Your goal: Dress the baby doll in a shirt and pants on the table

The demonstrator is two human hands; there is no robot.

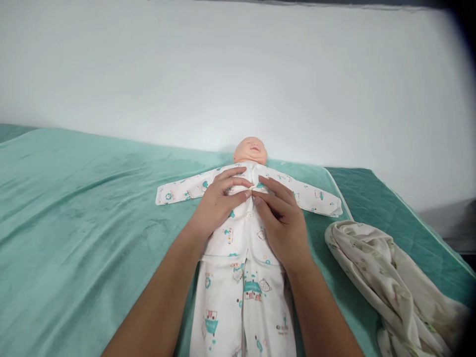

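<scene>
near edge first: both forearms come in low over the doll's printed trousers (241, 307), which lie straight down the teal blanket (74, 223). off to the right a crumpled cream cloth (394, 277) sits on that blanket, well apart from the hands.

up a little, here's the action. the left hand (219, 198) and the right hand (282, 223) both rest on the chest of the doll's top (240, 238), and their fingertips meet on the centre front just above a small white button (249, 215). the fingers (243, 194) are stretched, close together and pressed down more than curled. whether thumb and forefinger have actually nipped any cloth, i cannot tell.

my read: this is fastening work on the front opening, and the way to do it well is to keep the palms anchoring each half flat. the two edges should overlap squarely, and only the fingertips should work at the fastening. go light on pressure, and no tugging sideways, or the lower button could strain.

further out, the sleeves (178, 191) are spread wide, which keeps the top from bunching. beyond them the doll's head (251, 150) lies face up by the blanket's far edge, with the white wall (223, 74) behind it.
</scene>
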